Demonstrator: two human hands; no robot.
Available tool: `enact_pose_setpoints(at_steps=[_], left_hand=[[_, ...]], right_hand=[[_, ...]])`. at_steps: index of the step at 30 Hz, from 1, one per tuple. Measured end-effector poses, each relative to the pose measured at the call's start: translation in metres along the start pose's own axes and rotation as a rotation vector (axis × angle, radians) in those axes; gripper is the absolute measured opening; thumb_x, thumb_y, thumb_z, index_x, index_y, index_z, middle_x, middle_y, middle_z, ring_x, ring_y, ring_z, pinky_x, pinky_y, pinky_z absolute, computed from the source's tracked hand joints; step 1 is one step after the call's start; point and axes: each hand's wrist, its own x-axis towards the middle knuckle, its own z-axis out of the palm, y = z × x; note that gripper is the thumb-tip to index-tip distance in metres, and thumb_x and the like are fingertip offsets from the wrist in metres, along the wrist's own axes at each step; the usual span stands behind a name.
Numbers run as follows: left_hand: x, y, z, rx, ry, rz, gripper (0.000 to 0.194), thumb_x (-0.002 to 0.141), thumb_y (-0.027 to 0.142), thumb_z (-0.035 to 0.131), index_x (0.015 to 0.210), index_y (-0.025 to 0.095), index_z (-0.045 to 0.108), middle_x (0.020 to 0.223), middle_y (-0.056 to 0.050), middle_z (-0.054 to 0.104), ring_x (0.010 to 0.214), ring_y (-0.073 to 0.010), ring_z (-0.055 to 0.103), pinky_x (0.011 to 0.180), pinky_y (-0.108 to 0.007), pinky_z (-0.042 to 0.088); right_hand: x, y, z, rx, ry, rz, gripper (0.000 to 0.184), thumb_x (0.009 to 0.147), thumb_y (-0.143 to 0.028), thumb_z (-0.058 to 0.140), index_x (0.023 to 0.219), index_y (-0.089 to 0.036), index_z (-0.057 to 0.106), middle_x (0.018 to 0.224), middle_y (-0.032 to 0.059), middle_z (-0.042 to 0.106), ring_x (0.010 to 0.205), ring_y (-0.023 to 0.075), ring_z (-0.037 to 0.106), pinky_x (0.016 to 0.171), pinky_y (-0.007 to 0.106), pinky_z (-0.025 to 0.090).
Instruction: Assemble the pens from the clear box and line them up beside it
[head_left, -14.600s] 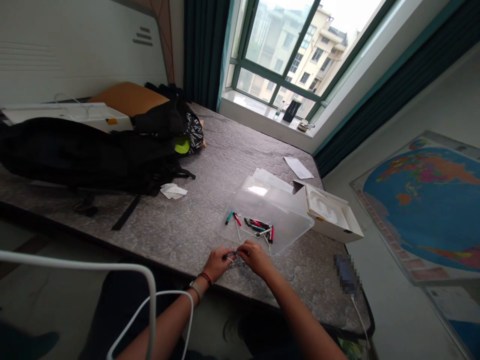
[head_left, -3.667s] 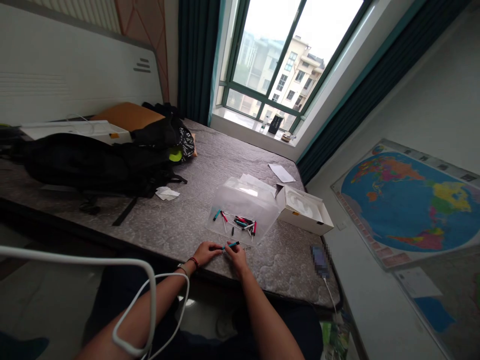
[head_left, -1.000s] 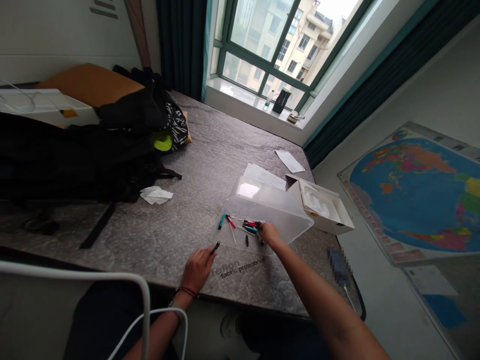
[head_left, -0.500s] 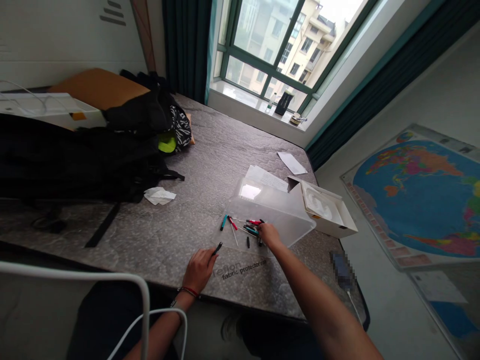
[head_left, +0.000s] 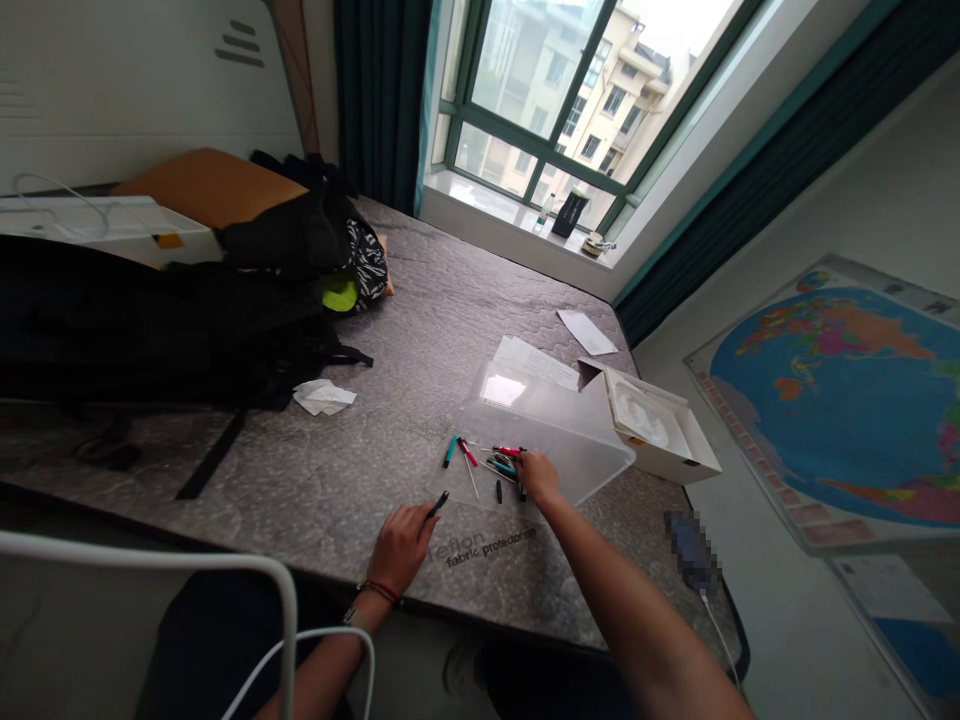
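My left hand (head_left: 401,548) rests near the front edge of the mattress, pinching a short black pen piece (head_left: 439,504) between its fingers. My right hand (head_left: 536,476) lies on a pile of thin pen parts, its fingertips hiding part of it. These parts sit on a transparent plastic box (head_left: 544,440), which lies tilted on its side. A teal pen (head_left: 449,451), a red pen (head_left: 468,453) and a small black piece (head_left: 498,491) lie apart from the pile. Whether my right hand grips anything is hidden.
A grey quilted mattress (head_left: 420,340) bears it all. A black backpack (head_left: 150,330), tissue (head_left: 324,398) and loose papers (head_left: 587,332) lie on it. An open white box (head_left: 660,430) stands right of the plastic box, and a blurred phone (head_left: 691,552) lies near the right edge.
My hands have moved apart. The left has drawn back toward the mattress edge with the black pen piece, and the right has moved forward onto the pen pile.
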Motion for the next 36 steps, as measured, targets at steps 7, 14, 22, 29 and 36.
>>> enact_pose_setpoints(at_steps=[7, 14, 22, 29, 36], left_hand=[[0.001, 0.000, 0.001, 0.006, -0.008, 0.018, 0.026, 0.098, 0.035, 0.043, 0.111, 0.021, 0.062, 0.092, -0.005, 0.067, 0.086, -0.0194, 0.061, 0.080, -0.033, 0.047], [0.000, 0.000, 0.000, -0.001, -0.003, 0.015, 0.027, 0.099, 0.036, 0.043, 0.111, 0.022, 0.061, 0.091, -0.006, 0.067, 0.086, -0.0199, 0.061, 0.080, -0.034, 0.048], [-0.001, 0.000, 0.001, -0.001, 0.023, 0.030, 0.025, 0.098, 0.036, 0.044, 0.111, 0.027, 0.062, 0.093, -0.004, 0.069, 0.086, -0.0189, 0.064, 0.080, -0.033, 0.050], [-0.002, -0.005, 0.007, 0.013, 0.057, 0.047, 0.023, 0.097, 0.037, 0.046, 0.109, 0.031, 0.065, 0.092, -0.002, 0.070, 0.085, -0.0188, 0.066, 0.078, -0.032, 0.053], [-0.002, -0.006, 0.011, 0.041, 0.085, 0.057, 0.026, 0.096, 0.037, 0.044, 0.109, 0.036, 0.067, 0.095, -0.002, 0.072, 0.087, -0.0203, 0.068, 0.079, -0.035, 0.056]], right_hand=[[0.003, -0.001, 0.000, -0.037, 0.016, -0.029, 0.035, 0.098, -0.030, 0.041, 0.102, -0.021, 0.074, 0.103, 0.0137, 0.072, 0.093, 0.0245, 0.069, 0.075, 0.027, 0.046], [0.007, -0.002, -0.003, -0.070, 0.002, -0.032, 0.034, 0.097, -0.028, 0.043, 0.099, -0.020, 0.075, 0.100, 0.0156, 0.073, 0.092, 0.0257, 0.070, 0.077, 0.029, 0.048], [0.005, 0.000, 0.002, -0.059, 0.021, -0.038, 0.032, 0.096, -0.025, 0.044, 0.097, -0.021, 0.076, 0.097, 0.0137, 0.074, 0.090, 0.0239, 0.071, 0.078, 0.028, 0.050], [0.012, 0.000, -0.004, -0.033, 0.011, -0.083, 0.032, 0.093, -0.024, 0.045, 0.098, -0.019, 0.077, 0.098, 0.0151, 0.074, 0.091, 0.0263, 0.071, 0.079, 0.031, 0.051], [0.009, -0.006, -0.020, -0.009, -0.054, -0.145, 0.025, 0.084, -0.019, 0.053, 0.095, -0.016, 0.076, 0.103, 0.0189, 0.073, 0.096, 0.0300, 0.069, 0.080, 0.034, 0.049]])
